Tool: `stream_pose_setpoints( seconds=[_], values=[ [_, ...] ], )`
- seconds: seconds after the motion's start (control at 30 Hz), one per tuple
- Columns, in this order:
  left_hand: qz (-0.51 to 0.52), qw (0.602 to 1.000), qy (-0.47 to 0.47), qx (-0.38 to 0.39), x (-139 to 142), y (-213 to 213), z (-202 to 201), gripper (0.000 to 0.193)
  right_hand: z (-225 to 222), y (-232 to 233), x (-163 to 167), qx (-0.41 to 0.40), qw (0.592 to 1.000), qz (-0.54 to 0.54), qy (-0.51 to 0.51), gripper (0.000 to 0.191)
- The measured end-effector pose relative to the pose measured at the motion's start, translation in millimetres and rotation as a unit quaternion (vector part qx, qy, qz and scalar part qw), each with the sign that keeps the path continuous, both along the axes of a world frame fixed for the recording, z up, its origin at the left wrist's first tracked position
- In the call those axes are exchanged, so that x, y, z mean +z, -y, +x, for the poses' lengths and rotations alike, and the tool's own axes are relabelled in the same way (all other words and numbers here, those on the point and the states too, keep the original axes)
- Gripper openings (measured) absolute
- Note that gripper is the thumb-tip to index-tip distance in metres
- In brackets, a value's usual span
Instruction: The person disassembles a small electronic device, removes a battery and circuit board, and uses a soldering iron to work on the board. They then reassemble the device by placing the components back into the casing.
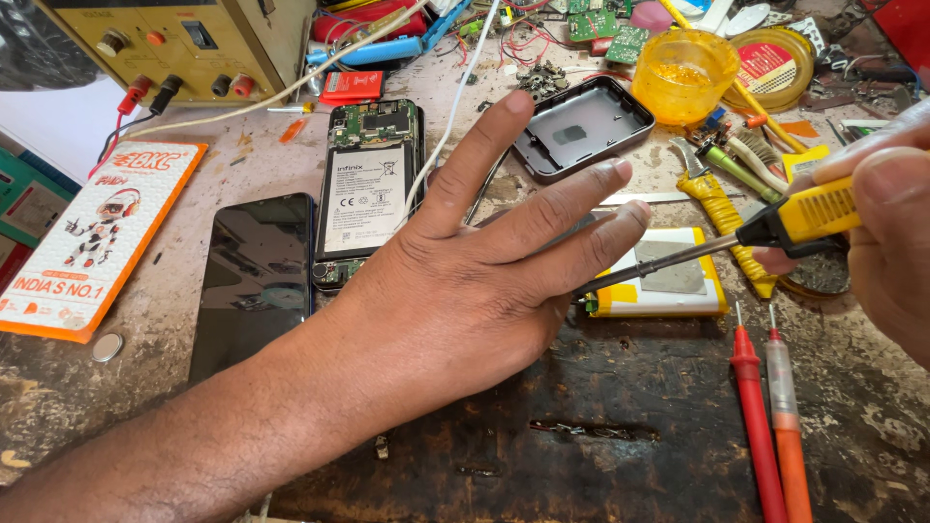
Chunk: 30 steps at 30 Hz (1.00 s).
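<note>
Left hand flat, fingers spread over table. Right hand holds yellow screwdriver, tip near left fingertips. Opened phone, black screen panel behind left hand.

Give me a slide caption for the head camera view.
Left hand spread over a cluttered repair bench, right hand holding a yellow-handled tool near an opened phone.

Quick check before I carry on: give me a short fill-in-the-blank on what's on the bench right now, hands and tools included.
1. The right hand grips a screwdriver whose handle is ____ in colour.
2. The opened phone, battery showing, lies just right of a phone whose dark screen faces ____.
3. The left hand is spread flat with its fingers ____, gripping nothing.
4. Two test probes lie at the bench's lower ____ side.

Missing words: yellow; up; open; right
</note>
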<state>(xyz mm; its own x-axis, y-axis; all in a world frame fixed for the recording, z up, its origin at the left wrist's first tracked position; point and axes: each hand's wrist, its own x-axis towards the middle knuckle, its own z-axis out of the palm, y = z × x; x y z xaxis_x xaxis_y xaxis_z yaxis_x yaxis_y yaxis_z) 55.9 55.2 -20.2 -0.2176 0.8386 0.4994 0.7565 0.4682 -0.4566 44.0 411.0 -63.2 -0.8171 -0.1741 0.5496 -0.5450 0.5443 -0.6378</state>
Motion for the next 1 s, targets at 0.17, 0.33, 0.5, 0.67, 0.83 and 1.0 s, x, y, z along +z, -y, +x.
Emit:
stream_pose_setpoints(
  seconds=[0.17,0.33,0.5,0.67,0.83,1.0],
  values=[
    [0.002,1.000,-0.001,0.000,1.0,-0.5,-0.2,0.037,-1.3,2.0,-1.0,0.013,1.000,-0.005,-0.017,0.053],
    [0.003,1.000,-0.002,0.001,1.2,-0.5,-0.4,0.041,-10.0,-9.6,-2.6,-0.031,0.999,0.027,0.023,0.047],
    [0.003,1.000,-0.002,0.000,1.2,-0.1,-0.5,0.037,-8.9,-21.5,-13.1,0.011,1.000,-0.022,-0.008,0.037],
    [0.004,1.000,-0.001,0.000,1.4,0.4,-0.2,0.033,-7.3,-22.5,-16.2,0.009,1.000,-0.013,-0.009,0.035],
    [0.023,0.998,0.050,-0.023,2.0,2.8,0.8,0.026,-8.8,-20.8,-12.3,-0.001,1.000,-0.006,-0.001,0.033],
    [0.082,0.983,0.147,-0.077,7.1,8.1,-6.8,0.032,-9.1,-22.8,-13.3,0.001,1.000,-0.013,0.002,0.031]
  ],
)
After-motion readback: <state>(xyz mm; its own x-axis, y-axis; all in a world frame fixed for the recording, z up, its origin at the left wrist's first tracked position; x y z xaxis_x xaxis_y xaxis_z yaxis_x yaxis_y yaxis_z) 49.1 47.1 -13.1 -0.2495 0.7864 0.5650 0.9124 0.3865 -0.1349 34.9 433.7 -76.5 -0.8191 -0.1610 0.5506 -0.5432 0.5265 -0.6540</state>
